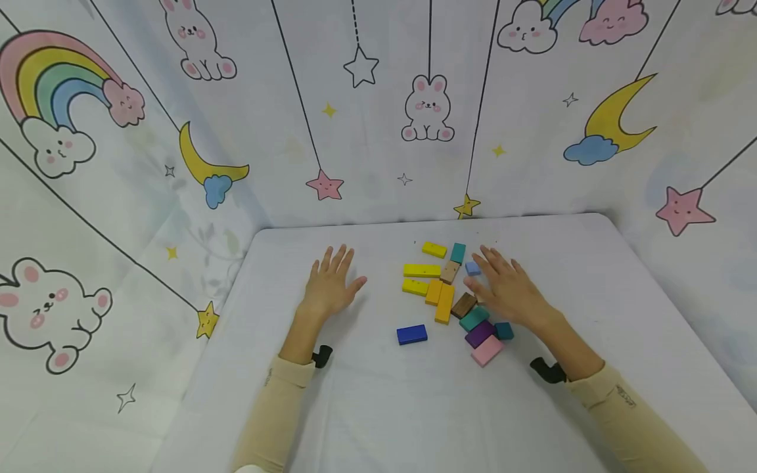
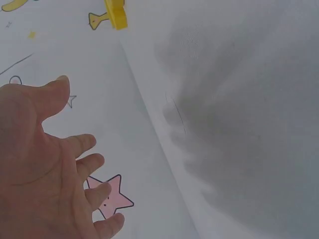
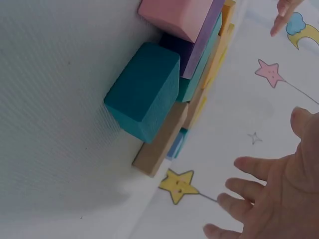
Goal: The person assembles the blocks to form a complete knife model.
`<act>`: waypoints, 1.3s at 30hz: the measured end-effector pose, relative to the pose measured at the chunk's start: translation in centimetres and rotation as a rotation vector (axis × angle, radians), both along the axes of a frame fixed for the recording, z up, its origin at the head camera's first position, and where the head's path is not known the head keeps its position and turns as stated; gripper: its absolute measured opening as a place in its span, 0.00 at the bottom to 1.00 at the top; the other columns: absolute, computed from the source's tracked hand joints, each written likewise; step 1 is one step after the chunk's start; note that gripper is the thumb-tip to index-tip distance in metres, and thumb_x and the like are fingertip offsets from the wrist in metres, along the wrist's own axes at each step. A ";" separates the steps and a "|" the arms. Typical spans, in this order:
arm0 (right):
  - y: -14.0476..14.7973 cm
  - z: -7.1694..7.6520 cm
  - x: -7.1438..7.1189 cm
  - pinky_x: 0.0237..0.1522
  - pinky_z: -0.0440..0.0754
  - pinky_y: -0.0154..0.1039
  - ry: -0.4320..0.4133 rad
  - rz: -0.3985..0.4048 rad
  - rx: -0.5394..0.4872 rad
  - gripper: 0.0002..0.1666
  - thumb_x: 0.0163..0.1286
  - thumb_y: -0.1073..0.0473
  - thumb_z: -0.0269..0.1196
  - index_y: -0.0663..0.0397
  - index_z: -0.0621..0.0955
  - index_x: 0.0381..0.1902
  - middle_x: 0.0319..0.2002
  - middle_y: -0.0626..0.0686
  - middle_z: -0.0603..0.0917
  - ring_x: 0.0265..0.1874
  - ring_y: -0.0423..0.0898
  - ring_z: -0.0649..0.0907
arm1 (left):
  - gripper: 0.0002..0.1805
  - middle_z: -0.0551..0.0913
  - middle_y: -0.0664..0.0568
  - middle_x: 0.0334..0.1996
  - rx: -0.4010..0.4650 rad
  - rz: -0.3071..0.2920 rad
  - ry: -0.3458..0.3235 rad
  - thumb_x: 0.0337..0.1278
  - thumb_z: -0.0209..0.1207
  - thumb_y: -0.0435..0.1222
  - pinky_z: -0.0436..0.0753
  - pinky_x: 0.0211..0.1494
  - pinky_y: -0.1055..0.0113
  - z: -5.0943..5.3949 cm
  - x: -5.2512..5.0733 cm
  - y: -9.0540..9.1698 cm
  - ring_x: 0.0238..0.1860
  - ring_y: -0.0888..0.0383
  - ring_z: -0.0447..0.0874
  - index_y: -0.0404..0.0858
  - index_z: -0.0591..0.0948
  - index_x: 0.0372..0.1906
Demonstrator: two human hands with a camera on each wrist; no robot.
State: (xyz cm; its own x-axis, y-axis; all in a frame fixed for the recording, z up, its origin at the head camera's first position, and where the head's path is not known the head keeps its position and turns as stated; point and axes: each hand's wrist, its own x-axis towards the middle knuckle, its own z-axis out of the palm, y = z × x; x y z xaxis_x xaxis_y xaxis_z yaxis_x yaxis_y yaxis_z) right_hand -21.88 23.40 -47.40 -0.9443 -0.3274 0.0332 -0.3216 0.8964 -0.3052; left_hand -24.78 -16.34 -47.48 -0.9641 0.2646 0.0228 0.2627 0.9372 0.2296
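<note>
My left hand (image 1: 328,289) hovers over the left half of the table, its fingers spread and nothing held. In the left wrist view, the palm of the left hand (image 2: 42,174) faces the table with its shadow beside it. Over the right edge of a cluster of coloured wooden blocks, my right hand (image 1: 510,290) is spread with nothing in it. Nearest to it are a light blue block (image 1: 472,268) and a brown block (image 1: 464,305). The right wrist view shows a teal block (image 3: 144,92) close up, next to a pink block (image 3: 179,15).
Yellow blocks (image 1: 422,270) and orange blocks (image 1: 445,303) lie at the cluster's left. A purple block (image 1: 480,334) touches its neighbours. Apart from them lies a dark blue block (image 1: 411,334). The white table (image 1: 367,407) meets a patterned cloth backdrop (image 1: 378,144).
</note>
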 end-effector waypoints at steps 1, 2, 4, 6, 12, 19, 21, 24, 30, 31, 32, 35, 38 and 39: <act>-0.1 -0.1 0.1 0.78 0.43 0.71 -0.003 0.006 0.008 0.47 0.82 0.33 0.47 0.58 0.56 0.84 0.84 0.63 0.48 0.82 0.64 0.48 | 0.42 0.47 0.46 0.85 -0.003 -0.006 0.002 0.79 0.45 0.60 0.46 0.82 0.37 -0.1 -0.1 0.2 0.84 0.41 0.37 0.41 0.52 0.85; -0.2 -0.2 0.2 0.78 0.43 0.70 -0.006 0.013 0.013 0.47 0.82 0.33 0.47 0.58 0.56 0.83 0.84 0.63 0.48 0.82 0.64 0.48 | 0.42 0.46 0.47 0.85 -0.006 -0.011 -0.002 0.79 0.45 0.60 0.45 0.83 0.38 -0.3 -0.1 0.3 0.84 0.41 0.37 0.42 0.51 0.85; -0.4 -0.2 0.3 0.78 0.44 0.70 -0.002 0.033 0.015 0.46 0.82 0.33 0.47 0.59 0.59 0.82 0.83 0.63 0.49 0.82 0.64 0.49 | 0.42 0.46 0.47 0.85 -0.011 -0.024 -0.005 0.79 0.45 0.59 0.45 0.83 0.38 -0.3 -0.1 0.7 0.85 0.42 0.37 0.42 0.51 0.85; -0.7 -0.1 0.6 0.78 0.46 0.70 0.004 0.058 0.016 0.45 0.83 0.33 0.46 0.61 0.61 0.81 0.83 0.64 0.51 0.82 0.64 0.50 | 0.42 0.46 0.47 0.85 -0.022 -0.042 -0.003 0.80 0.44 0.59 0.46 0.83 0.39 -0.3 -0.2 1.1 0.85 0.42 0.37 0.43 0.51 0.85; -1.3 0.3 1.3 0.79 0.50 0.67 0.023 0.112 0.020 0.43 0.84 0.35 0.44 0.62 0.63 0.80 0.82 0.63 0.56 0.81 0.62 0.55 | 0.42 0.45 0.48 0.85 -0.035 -0.121 -0.010 0.80 0.44 0.59 0.47 0.83 0.40 -0.2 -0.6 2.4 0.85 0.44 0.37 0.44 0.49 0.86; -1.8 -0.2 2.0 0.79 0.56 0.63 0.026 0.149 -0.002 0.44 0.82 0.33 0.47 0.59 0.65 0.80 0.79 0.62 0.63 0.78 0.62 0.64 | 0.42 0.43 0.51 0.86 -0.050 -0.155 -0.034 0.80 0.44 0.60 0.46 0.84 0.42 -0.7 -1.0 3.9 0.85 0.47 0.35 0.47 0.48 0.86; -2.0 -0.4 2.2 0.78 0.57 0.63 0.029 0.150 -0.013 0.43 0.82 0.33 0.49 0.59 0.67 0.79 0.79 0.62 0.65 0.77 0.62 0.66 | 0.42 0.43 0.52 0.86 -0.058 -0.154 -0.039 0.80 0.44 0.60 0.45 0.84 0.43 -0.9 -1.0 4.3 0.85 0.47 0.36 0.47 0.49 0.86; -2.4 -0.8 2.5 0.77 0.60 0.63 0.043 0.165 -0.005 0.41 0.82 0.34 0.50 0.58 0.70 0.77 0.78 0.62 0.66 0.76 0.63 0.68 | 0.42 0.43 0.52 0.86 -0.080 -0.158 -0.049 0.79 0.43 0.61 0.45 0.84 0.43 -1.3 -1.0 4.9 0.85 0.48 0.36 0.48 0.48 0.86; -2.9 -1.2 2.9 0.75 0.64 0.64 0.060 0.207 0.007 0.39 0.81 0.34 0.52 0.57 0.74 0.75 0.77 0.60 0.69 0.73 0.64 0.71 | 0.41 0.44 0.51 0.86 -0.085 -0.202 -0.062 0.80 0.44 0.60 0.47 0.84 0.43 -1.8 -1.1 6.0 0.85 0.48 0.36 0.47 0.49 0.86; -3.0 -1.3 3.0 0.75 0.65 0.64 0.058 0.216 0.006 0.39 0.81 0.34 0.52 0.56 0.74 0.75 0.77 0.59 0.69 0.73 0.64 0.71 | 0.41 0.44 0.51 0.86 -0.087 -0.210 -0.069 0.80 0.44 0.60 0.47 0.84 0.43 -1.8 -1.0 6.1 0.85 0.48 0.37 0.47 0.49 0.86; -3.0 -1.4 3.1 0.74 0.66 0.64 0.058 0.227 0.008 0.39 0.80 0.34 0.53 0.55 0.74 0.74 0.77 0.59 0.70 0.73 0.64 0.72 | 0.41 0.44 0.51 0.86 -0.092 -0.216 -0.077 0.80 0.44 0.60 0.47 0.84 0.43 -1.9 -1.0 6.3 0.85 0.48 0.37 0.47 0.49 0.86; -3.0 -1.8 3.3 0.73 0.68 0.64 0.055 0.258 0.025 0.39 0.80 0.33 0.53 0.53 0.75 0.75 0.76 0.57 0.71 0.72 0.62 0.73 | 0.41 0.43 0.52 0.86 -0.110 -0.233 -0.095 0.80 0.43 0.60 0.46 0.84 0.44 -2.1 -1.0 6.8 0.85 0.48 0.36 0.47 0.48 0.86; -2.8 -2.1 3.4 0.72 0.70 0.63 0.052 0.270 0.034 0.39 0.79 0.32 0.54 0.51 0.75 0.75 0.76 0.55 0.72 0.73 0.59 0.73 | 0.42 0.42 0.53 0.86 -0.124 -0.253 -0.096 0.80 0.41 0.61 0.47 0.84 0.45 -2.2 -1.0 7.3 0.85 0.49 0.36 0.47 0.48 0.86; -2.7 -2.2 3.5 0.72 0.70 0.62 0.052 0.269 0.034 0.39 0.79 0.32 0.54 0.51 0.75 0.75 0.76 0.55 0.72 0.73 0.59 0.73 | 0.42 0.42 0.53 0.86 -0.123 -0.260 -0.096 0.80 0.41 0.61 0.47 0.84 0.45 -2.2 -1.0 7.5 0.85 0.49 0.36 0.47 0.47 0.86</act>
State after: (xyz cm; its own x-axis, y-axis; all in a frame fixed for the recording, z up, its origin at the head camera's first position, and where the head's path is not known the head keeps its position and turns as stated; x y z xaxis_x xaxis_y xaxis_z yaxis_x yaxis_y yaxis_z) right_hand -18.42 20.69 -49.60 -0.8203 -0.5683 0.0646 -0.5643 0.7857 -0.2534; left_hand -25.79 -8.86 -49.72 -0.8597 0.4981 -0.1130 0.4802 0.8636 0.1538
